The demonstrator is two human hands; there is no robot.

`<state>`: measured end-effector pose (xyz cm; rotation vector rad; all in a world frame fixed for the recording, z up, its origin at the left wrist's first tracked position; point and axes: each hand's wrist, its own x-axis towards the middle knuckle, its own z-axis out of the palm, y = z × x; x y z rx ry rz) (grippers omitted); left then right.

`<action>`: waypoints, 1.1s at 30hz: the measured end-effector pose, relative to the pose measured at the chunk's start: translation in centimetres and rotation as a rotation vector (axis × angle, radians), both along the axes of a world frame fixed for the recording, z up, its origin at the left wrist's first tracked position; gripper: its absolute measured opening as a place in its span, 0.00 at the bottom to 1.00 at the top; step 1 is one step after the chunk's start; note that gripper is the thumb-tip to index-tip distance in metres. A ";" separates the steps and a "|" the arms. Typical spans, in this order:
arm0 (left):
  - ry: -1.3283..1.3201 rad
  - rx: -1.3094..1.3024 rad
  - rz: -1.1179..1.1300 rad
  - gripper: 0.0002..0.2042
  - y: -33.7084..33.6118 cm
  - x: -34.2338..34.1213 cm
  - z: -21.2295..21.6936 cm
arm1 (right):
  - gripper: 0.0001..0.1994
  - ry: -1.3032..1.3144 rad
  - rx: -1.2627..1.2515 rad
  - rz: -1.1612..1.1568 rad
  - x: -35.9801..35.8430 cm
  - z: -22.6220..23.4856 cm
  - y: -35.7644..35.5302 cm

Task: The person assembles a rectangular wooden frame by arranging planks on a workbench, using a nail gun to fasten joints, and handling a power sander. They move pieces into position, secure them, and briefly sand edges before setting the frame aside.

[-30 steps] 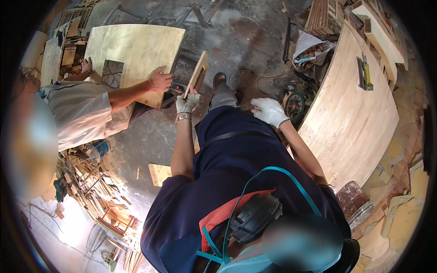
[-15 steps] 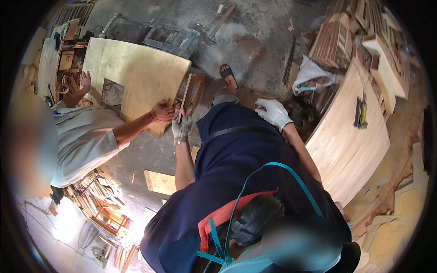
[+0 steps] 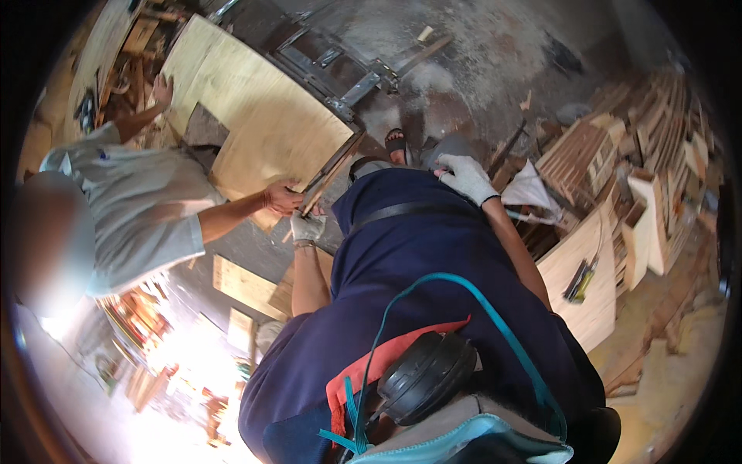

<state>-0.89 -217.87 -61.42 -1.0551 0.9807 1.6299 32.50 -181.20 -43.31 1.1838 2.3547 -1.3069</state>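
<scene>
My left hand (image 3: 308,226), in a pale knit glove, is closed round the near end of a narrow brown wooden strip (image 3: 334,176). The strip lies along the right edge of a large pale wooden panel (image 3: 267,116) with a notch cut in its near side. Close to my left hand, a co-worker's hand (image 3: 283,198) is at the panel's corner; the co-worker's other hand (image 3: 162,90) rests near its far left end. My right hand (image 3: 468,178), also gloved, hovers in front of my dark blue apron (image 3: 417,255) with curled fingers; what they hold, if anything, is hidden.
At right, a yellow-and-black hand tool (image 3: 580,280) lies on a pale board (image 3: 595,309). Behind it stand stacked wooden slats (image 3: 587,158) and a white sack (image 3: 533,192). A metal frame (image 3: 328,66) lies on the floor beyond the panel; flat boards (image 3: 246,284) lie at lower left.
My view has turned, so the panel appears more tilted. The brown wooden piece at its edge now shows narrower. My left hand stays on it; my right hand keeps its curled pose.
</scene>
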 end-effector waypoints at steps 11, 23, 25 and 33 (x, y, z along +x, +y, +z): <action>0.336 -0.143 0.618 0.23 12.1 7.6 4.2 | 0.17 -0.038 -0.082 0.302 -2.9 -3.1 14.2; 0.656 -0.479 0.592 0.10 27.1 10.1 -3.0 | 0.19 -0.021 -0.024 0.598 -3.9 -3.9 31.8; 0.690 -0.470 0.728 0.11 28.6 10.2 -2.5 | 0.19 0.010 -0.007 0.670 -4.2 -3.8 34.1; 0.503 -0.413 0.795 0.09 28.3 10.1 -0.9 | 0.21 -0.011 0.068 0.918 -8.8 -2.2 37.6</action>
